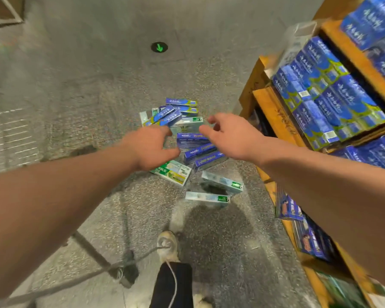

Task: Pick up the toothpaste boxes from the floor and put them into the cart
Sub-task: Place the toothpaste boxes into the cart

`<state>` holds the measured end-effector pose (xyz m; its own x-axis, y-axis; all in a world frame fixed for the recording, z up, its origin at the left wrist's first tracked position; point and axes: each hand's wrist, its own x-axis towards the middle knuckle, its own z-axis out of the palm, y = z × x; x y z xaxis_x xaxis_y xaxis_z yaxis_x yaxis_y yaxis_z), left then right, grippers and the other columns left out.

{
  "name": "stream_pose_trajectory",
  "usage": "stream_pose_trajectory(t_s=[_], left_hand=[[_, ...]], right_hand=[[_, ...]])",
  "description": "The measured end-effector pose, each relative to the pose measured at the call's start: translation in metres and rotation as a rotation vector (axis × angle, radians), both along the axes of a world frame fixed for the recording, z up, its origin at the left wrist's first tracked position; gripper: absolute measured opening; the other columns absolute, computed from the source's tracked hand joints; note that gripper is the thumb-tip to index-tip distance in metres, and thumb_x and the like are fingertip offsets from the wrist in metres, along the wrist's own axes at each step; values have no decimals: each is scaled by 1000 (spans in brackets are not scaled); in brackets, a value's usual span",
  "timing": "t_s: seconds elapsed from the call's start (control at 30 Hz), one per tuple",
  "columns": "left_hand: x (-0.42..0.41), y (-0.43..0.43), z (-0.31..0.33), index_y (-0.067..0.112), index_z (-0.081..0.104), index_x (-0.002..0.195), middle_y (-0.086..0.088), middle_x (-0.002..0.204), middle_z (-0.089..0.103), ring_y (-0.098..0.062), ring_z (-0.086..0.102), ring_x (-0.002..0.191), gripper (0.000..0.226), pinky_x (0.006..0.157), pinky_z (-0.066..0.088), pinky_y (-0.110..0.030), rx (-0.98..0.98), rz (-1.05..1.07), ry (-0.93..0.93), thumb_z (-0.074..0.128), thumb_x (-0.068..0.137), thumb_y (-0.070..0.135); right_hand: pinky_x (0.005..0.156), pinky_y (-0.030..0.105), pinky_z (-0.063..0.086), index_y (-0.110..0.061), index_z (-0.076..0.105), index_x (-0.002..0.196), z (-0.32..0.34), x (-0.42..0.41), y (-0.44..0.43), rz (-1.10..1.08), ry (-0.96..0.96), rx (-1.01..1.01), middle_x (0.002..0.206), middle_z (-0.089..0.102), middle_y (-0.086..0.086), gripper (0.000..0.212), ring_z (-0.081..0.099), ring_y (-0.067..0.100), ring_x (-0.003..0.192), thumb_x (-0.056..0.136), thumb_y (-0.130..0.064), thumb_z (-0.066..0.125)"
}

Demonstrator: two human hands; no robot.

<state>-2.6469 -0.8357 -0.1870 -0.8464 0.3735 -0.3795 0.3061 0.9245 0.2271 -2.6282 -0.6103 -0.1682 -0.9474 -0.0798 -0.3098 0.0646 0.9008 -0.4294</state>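
Observation:
Several toothpaste boxes lie scattered in a heap on the grey floor: blue ones (198, 150) in the middle and at the back, pale green-and-white ones (207, 197) nearer me. My left hand (150, 150) hovers over the heap's left side, fingers loosely spread, holding nothing. Just right of the heap's middle, my right hand (229, 138) reaches forward with its fingers slightly curled and empty. A grey metal cart frame with a wheel (126, 271) shows at the lower left.
A wooden shelf (273, 112) stacked with blue toothpaste boxes (333, 103) fills the right side. My shoe (167, 245) and dark trouser leg stand below the heap. A green arrow marker (159, 47) sits on the floor farther off.

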Motion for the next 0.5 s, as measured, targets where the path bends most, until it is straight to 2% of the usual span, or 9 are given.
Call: stream_pose_trajectory(t_s=[0.07, 0.17, 0.3, 0.37, 0.43, 0.5], left_hand=[[-29, 9, -23, 25, 52, 141, -7, 132, 63, -31, 60, 120, 89, 95, 52, -45, -2, -10, -5, 37, 70, 78], [-75, 19, -72, 29, 52, 141, -4, 135, 63, -30, 60, 119, 93, 93, 53, -46, 18, -3, -27, 31, 67, 81], [-113, 19, -141, 23, 51, 144, -10, 140, 59, -33, 58, 124, 80, 98, 51, -46, -7, -1, -111, 48, 82, 73], [-126, 14, -182, 22, 49, 145, -11, 141, 58, -34, 57, 124, 70, 99, 50, -45, -52, 0, -150, 56, 91, 65], [-134, 8, -223, 22, 48, 146, -10, 144, 56, -33, 56, 126, 67, 100, 49, -43, -91, -12, -156, 57, 93, 61], [-140, 2, -269, 22, 47, 145, -10, 143, 56, -33, 57, 125, 66, 99, 49, -44, -118, -14, -152, 59, 91, 59]], right_hand=[[95, 40, 49, -13, 53, 142, -25, -26, 7, -7, -25, 15, 128, 65, 11, 64, 61, 30, 114, 101, -62, 44], [93, 35, 48, -14, 53, 143, -80, -69, 10, -22, -81, 9, 129, 65, 11, 63, 61, 28, 112, 102, -60, 45], [84, 32, 39, -13, 56, 135, -167, -105, -1, 13, -149, -15, 126, 62, 15, 51, 57, 31, 117, 103, -52, 49], [90, 34, 41, -14, 54, 138, -213, -117, -8, 45, -201, -22, 133, 60, 14, 53, 55, 32, 122, 102, -53, 49], [98, 35, 41, -15, 49, 146, -257, -128, -15, 82, -246, -18, 144, 56, 10, 59, 53, 30, 130, 102, -54, 50], [99, 35, 41, -15, 46, 149, -302, -140, -21, 117, -264, -12, 147, 54, 9, 61, 52, 29, 132, 102, -54, 51]])
